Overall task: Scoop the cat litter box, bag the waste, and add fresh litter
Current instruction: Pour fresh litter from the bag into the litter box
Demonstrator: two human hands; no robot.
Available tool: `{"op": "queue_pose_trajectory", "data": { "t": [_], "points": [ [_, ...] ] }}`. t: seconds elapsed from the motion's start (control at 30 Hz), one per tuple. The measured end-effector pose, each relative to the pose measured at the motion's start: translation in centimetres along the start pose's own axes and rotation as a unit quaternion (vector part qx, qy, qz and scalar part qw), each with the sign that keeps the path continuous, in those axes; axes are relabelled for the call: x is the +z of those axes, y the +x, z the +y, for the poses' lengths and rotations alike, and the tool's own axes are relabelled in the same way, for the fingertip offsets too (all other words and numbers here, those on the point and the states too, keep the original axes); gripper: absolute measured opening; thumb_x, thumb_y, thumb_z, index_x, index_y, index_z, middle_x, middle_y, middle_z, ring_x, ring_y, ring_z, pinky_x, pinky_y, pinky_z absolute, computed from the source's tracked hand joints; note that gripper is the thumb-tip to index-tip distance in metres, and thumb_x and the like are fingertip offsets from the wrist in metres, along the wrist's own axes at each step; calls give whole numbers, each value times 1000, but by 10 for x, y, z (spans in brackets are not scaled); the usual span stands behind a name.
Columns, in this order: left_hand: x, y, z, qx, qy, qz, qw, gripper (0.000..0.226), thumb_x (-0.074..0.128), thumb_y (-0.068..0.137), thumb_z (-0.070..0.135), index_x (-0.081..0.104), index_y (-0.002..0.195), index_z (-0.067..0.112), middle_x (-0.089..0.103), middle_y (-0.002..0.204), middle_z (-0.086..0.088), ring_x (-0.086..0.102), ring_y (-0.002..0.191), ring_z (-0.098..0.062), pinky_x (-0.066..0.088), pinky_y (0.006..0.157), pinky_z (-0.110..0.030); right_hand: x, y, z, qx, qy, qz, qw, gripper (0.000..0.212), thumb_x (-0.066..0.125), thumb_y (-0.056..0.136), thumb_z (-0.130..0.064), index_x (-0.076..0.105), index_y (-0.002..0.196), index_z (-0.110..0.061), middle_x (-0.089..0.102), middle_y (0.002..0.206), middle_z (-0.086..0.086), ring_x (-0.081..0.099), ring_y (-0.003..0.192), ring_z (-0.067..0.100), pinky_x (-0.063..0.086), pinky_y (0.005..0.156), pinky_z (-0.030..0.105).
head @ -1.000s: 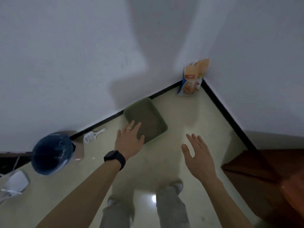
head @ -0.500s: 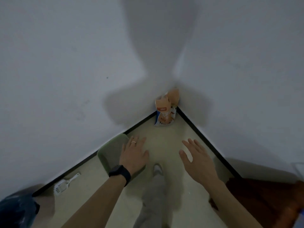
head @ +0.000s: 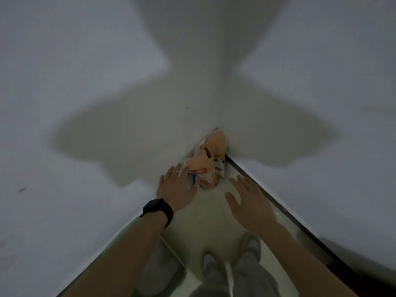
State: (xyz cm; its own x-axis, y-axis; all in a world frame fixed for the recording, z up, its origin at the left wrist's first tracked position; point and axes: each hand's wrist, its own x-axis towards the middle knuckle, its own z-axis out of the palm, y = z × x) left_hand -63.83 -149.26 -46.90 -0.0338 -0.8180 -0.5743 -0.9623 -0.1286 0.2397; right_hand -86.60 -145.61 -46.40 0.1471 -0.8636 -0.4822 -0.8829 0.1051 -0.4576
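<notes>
Orange litter bag (head: pixel 211 168) sits blurred, partly behind left hand (head: pixel 176 189), perhaps touching.

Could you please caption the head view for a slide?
Open left hand and open right hand reach toward the orange printed bag standing in the white-walled corner.

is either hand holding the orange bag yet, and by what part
Nothing is held. The left hand lies open at the left edge of the orange litter bag, contact unclear; the right hand is open and apart from it.
</notes>
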Motion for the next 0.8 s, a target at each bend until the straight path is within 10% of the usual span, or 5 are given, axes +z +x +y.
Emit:
{"op": "queue_pose_trajectory", "data": {
  "t": [0.4, 0.63, 0.8],
  "points": [
    [78, 218, 8, -78, -98, 17, 992, 94, 56, 89, 58, 10, 155, 10, 37, 151, -17, 42, 135, -33, 38, 109, -44, 47, 256, 62, -41, -96, -20, 994, 75, 48, 96, -41, 8, 156, -20, -7, 164, 0, 42, 128, 37, 45, 98, 44],
    [114, 266, 26, -117, -237, 81, 961, 52, 59, 92, 36, 34, 130, 12, 60, 107, -9, 62, 93, -32, 54, 75, -42, 57, 351, 55, -98, -189, -30, 977, 97, 68, 87, -32, 2, 157, -19, 10, 163, 3, 42, 134, 33, 46, 99, 45],
    [137, 220, 12, -51, -108, -26, 993, 16, 47, 97, 24, 52, 83, 20, 62, 87, -2, 55, 67, -17, 42, 53, -27, 69, 328, 65, -94, -346, -63, 931, 17, 50, 96, -17, 59, 108, -9, 56, 115, 6, 57, 93, 25, 41, 67, 29]
  ]
}}
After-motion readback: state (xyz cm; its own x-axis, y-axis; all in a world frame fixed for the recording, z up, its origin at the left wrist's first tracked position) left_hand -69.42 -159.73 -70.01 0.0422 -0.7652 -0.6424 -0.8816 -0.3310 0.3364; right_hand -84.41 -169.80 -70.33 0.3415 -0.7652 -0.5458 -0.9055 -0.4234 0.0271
